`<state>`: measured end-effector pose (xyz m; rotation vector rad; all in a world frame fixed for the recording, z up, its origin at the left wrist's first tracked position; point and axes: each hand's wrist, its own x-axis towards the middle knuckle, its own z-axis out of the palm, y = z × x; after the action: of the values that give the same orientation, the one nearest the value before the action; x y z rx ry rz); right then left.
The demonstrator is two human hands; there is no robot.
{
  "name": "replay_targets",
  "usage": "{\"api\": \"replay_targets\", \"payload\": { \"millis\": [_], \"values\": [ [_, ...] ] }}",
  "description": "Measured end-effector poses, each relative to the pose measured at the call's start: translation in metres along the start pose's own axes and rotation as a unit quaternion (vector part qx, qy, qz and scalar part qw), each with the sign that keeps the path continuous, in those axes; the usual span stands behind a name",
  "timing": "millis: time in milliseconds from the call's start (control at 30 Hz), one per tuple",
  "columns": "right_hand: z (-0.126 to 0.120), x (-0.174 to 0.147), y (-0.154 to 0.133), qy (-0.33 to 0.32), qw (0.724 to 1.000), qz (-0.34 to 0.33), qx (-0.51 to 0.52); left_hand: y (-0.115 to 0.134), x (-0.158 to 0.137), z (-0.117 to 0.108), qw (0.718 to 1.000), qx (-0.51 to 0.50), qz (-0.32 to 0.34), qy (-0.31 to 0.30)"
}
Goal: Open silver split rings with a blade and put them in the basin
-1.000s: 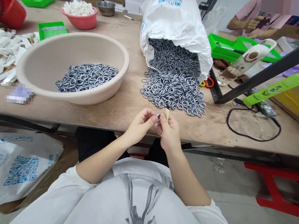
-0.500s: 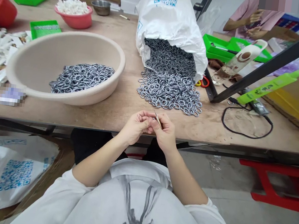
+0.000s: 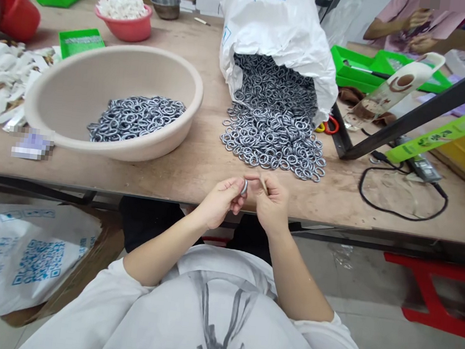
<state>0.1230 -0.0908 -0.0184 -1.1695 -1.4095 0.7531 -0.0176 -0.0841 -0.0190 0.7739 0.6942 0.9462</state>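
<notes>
Over the table's front edge, my left hand (image 3: 224, 199) pinches a grey ring (image 3: 244, 187) between thumb and fingers. Just right of it, my right hand (image 3: 271, 204) is closed around a slim, tan, knife-like tool (image 3: 263, 185), whose tip is blurred. A small gap separates the two hands. Beyond them lies a pile of loose grey rings (image 3: 275, 146), spilling from the mouth of a white sack (image 3: 280, 29). More grey rings (image 3: 138, 119) fill the bottom of a large beige basin (image 3: 109, 149) to the left.
White pieces (image 3: 4, 75) lie heaped at far left beside a green tray (image 3: 80, 42). A red bowl (image 3: 125, 29) stands behind the basin. On the right are a black metal post (image 3: 426, 96), a bottle (image 3: 386, 94) and a cable (image 3: 396, 214). A co-worker (image 3: 421, 22) sits at the back right.
My hands have come apart from each other, and the grey ring now shows in my left hand. My view has shifted slightly, moving the scene to the right.
</notes>
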Motion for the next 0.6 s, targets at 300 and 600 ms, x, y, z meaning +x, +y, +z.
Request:
{"api": "replay_targets", "payload": {
  "millis": [300,600],
  "values": [
    [-0.008,-0.012,-0.011,-0.058,0.965,-0.131,-0.218,0.008,-0.004,0.002,1.0,-0.014,0.002,0.028],
    [-0.008,-0.01,-0.005,-0.081,0.965,-0.087,-0.234,0.009,-0.009,0.001,1.0,0.002,-0.007,-0.014]
  ]
}}
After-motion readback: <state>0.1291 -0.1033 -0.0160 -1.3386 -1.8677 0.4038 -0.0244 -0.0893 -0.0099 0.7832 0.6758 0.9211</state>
